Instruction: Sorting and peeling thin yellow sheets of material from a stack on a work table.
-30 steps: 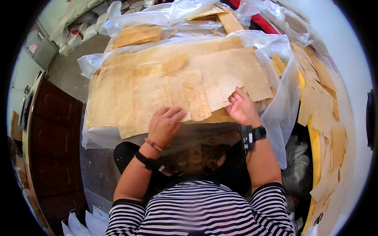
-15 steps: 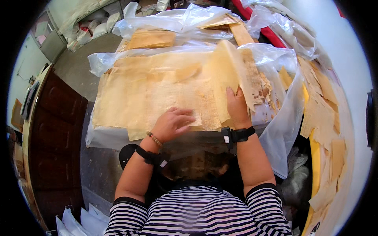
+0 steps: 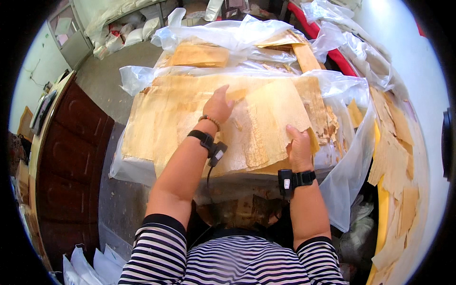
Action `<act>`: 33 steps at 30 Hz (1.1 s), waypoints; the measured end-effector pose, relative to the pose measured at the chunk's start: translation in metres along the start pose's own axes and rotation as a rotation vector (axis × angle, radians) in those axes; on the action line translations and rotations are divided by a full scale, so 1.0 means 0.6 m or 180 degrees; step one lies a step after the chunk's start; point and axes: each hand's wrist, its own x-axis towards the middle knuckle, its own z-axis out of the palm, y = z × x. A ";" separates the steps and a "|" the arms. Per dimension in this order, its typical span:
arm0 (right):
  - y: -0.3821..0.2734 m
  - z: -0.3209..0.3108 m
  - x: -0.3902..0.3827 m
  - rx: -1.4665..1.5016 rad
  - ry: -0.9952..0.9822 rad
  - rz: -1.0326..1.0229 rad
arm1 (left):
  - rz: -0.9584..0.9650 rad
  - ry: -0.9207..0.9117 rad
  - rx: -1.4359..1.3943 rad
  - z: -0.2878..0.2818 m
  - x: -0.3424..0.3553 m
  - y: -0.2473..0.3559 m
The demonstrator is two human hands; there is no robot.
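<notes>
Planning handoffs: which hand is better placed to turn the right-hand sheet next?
Right, probably: the right hand grips the right-hand sheet at its near right corner, thumb on top. The left hand is farther left, away from that corner.

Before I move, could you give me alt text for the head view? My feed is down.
The right hand grips the edge of a thin tan sheet, while the left hand is over the pile of similar sheets, its contact unclear. Clear plastic shows around the pile; a dark brown cabinet stands to the left.
</notes>
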 end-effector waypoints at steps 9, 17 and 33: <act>-0.038 -0.007 0.015 0.1081 0.0651 0.0356 | -0.1046 -0.1417 -0.1238 0.013 0.027 0.032; -0.004 -0.058 0.041 0.0953 0.1218 -0.0263 | -0.0110 -0.0729 0.0160 -0.033 -0.025 0.065; -0.056 0.156 -0.055 -0.2532 0.0170 -0.2743 | -0.0734 -0.1356 0.2106 -0.182 -0.163 0.073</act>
